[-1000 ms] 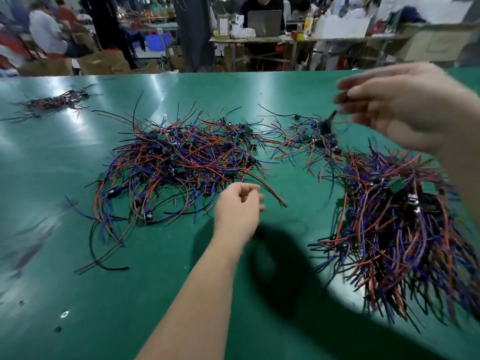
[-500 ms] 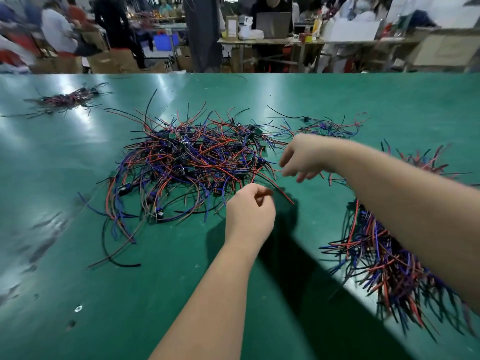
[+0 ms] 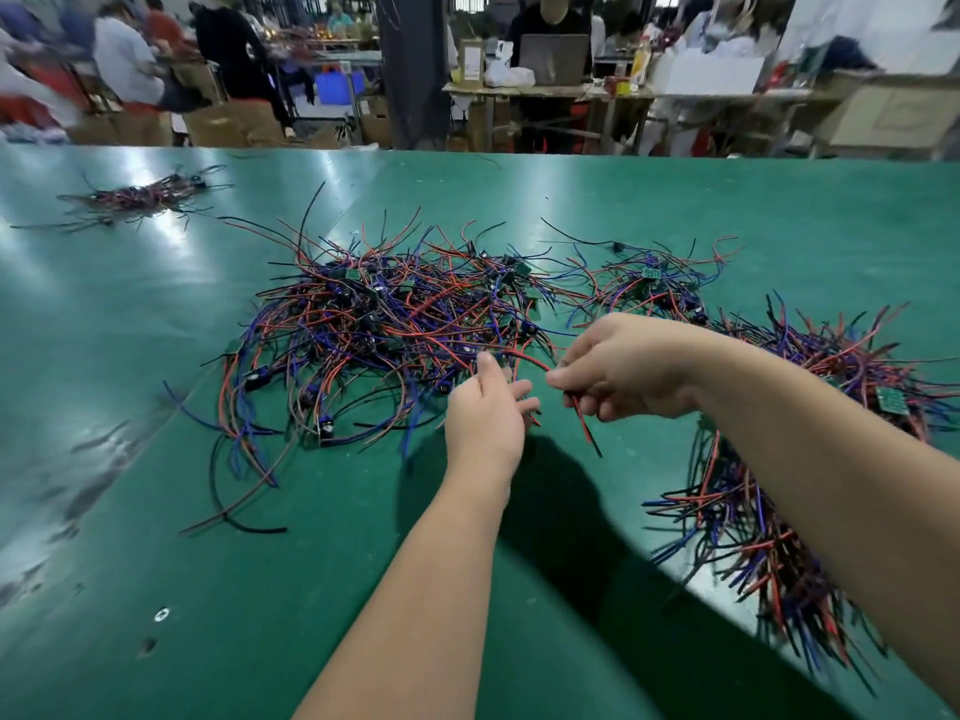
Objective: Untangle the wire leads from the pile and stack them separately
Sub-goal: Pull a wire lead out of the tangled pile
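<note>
**Head view, green table [image 3: 156, 511].** The tangled pile [image 3: 395, 324] of red, blue and black leads, some ending in small green boards, spreads from the centre toward 10 o'clock.

Your right hand [image 3: 628, 368] enters from 4 o'clock. Its fingers are curled in a pinch on one red-and-black wire lead [image 3: 584, 426]. The lead's free end hangs below the hand toward 5 o'clock. Its other part arcs toward 10 o'clock, into the near edge of the pile.

Your left hand [image 3: 485, 413] enters from 6 o'clock and sits just beside the right hand at the pile's near edge. Its thumb is raised and its fingers are loosely bent among the strands. Whether it grips any strand cannot be told.

The stack of separated leads [image 3: 737, 537] lies at 3 to 4 o'clock, partly under your right forearm, with its ends fanning toward the near edge.

A small cluster [image 3: 649, 288] of leads lies at 1 o'clock, between the pile and the stack.

A separate bundle [image 3: 140, 197] rests at 10 o'clock, well apart, near the far left of the table.
</note>
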A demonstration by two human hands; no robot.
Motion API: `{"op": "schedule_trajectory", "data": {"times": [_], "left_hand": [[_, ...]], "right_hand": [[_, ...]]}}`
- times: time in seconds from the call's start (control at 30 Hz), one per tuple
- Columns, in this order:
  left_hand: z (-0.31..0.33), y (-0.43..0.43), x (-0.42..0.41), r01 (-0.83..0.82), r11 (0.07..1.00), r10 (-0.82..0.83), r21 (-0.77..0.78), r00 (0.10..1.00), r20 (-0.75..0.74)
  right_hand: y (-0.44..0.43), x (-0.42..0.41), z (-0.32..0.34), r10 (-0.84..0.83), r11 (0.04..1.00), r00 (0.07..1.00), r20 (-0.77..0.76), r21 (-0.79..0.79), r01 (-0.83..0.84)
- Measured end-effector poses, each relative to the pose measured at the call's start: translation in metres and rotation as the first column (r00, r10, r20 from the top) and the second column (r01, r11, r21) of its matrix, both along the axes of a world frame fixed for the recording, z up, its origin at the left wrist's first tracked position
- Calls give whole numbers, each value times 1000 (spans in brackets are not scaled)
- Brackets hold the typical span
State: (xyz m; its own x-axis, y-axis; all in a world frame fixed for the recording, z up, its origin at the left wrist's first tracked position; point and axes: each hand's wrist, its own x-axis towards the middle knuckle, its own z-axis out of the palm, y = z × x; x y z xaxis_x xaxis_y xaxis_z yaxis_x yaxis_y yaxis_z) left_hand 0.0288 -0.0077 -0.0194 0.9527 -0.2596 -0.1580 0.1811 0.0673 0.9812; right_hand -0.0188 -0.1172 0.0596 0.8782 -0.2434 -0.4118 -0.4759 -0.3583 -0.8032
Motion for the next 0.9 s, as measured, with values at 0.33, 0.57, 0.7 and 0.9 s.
{"op": "schedule_trajectory", "data": {"times": [0.33, 0.57, 0.7, 0.9], "left_hand": [[27, 17, -10, 216, 804, -303, -553, 951, -68], [33, 21, -17, 257, 934, -233, -250, 965, 121], [33, 19, -20, 265, 935, -242, -237, 963, 120], [31, 18, -20, 280, 936, -257, -215, 958, 129]], "right_hand": [[17, -80, -16, 12, 993, 998, 58, 116, -18], [27, -87, -29, 39, 995, 998, 53, 85, -44], [27, -91, -29, 46, 984, 998, 43, 167, -53], [33, -92, -32, -10, 989, 990, 139, 150, -11]]}}
